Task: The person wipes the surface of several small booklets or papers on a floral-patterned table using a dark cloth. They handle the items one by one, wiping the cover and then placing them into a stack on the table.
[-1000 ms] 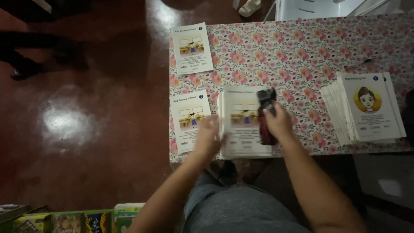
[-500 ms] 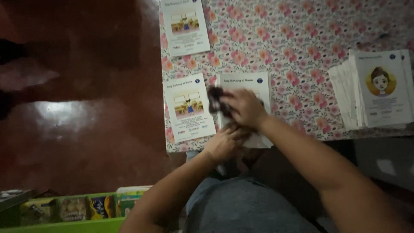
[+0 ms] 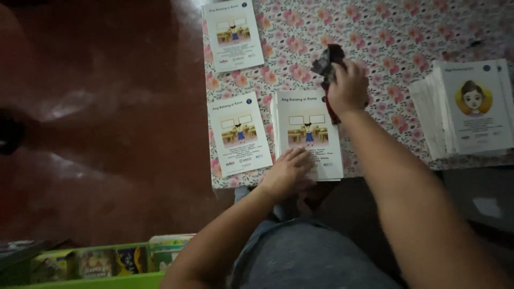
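Observation:
A stack of white booklets (image 3: 307,126) with a classroom picture lies at the near edge of a table under a pink floral cloth (image 3: 396,37). My left hand (image 3: 289,172) rests flat on the stack's near left corner. My right hand (image 3: 348,88) is shut on a dark stapler-like tool (image 3: 331,61), held over the stack's far right corner. A single matching booklet (image 3: 239,134) lies just left of the stack, and another (image 3: 233,33) lies farther back.
A second stack of booklets (image 3: 471,107) with a cartoon face sits at the table's right. Dark red floor (image 3: 96,134) spreads to the left. A green box of colourful books (image 3: 101,265) stands near my left elbow.
My right hand carried the dark tool from the stack's left side to its far right corner. My left hand moved onto the stack's near corner. The view shifted.

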